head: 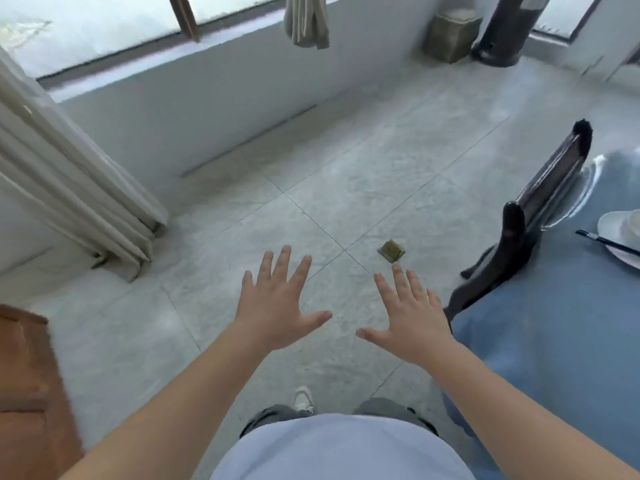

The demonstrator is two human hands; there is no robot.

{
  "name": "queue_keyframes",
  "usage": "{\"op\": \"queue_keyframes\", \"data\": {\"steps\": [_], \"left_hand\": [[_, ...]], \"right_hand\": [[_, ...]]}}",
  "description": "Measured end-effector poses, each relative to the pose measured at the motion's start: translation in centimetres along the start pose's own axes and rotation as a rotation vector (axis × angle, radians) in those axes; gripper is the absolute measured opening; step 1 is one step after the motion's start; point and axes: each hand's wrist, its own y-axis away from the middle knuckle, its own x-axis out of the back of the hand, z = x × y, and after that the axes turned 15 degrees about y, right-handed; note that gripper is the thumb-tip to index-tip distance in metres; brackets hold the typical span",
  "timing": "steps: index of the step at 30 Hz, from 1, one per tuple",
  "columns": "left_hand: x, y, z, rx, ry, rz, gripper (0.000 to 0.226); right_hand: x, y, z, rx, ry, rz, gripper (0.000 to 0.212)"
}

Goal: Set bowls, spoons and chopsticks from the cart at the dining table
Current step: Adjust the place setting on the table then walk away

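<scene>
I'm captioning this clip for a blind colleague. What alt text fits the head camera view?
Both hands, left hand and right hand, are stretched out open and empty above a grey tiled floor. At the right edge, a table with a blue cloth holds a white dish and dark chopsticks, beside a dark chair.

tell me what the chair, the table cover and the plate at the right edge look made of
Chair: probably dark wood with a glossy lacquer, given the bright streaks on its back rail. Table cover: blue cloth, matte, with soft folds at its edge. Plate: white, smooth, likely glazed ceramic. Chopsticks across it: dark; material unclear.
</scene>
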Motion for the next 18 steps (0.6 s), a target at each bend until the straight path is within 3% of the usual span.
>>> {"op": "queue_keyframes", "data": {"steps": [7, 18], "left_hand": [[3.7, -17.2, 2.2, -0.219, -0.057, -0.048, 0.105], [7.0, -44.7, 11.7, -0.409, -0.107, -0.081, 0.104]], "right_hand": [[3.5, -11.5, 4.5, -0.189, -0.058, -0.015, 0.113], [6.9, -31.4, 19.8, -0.347, -0.11, -0.046, 0.112]]}}
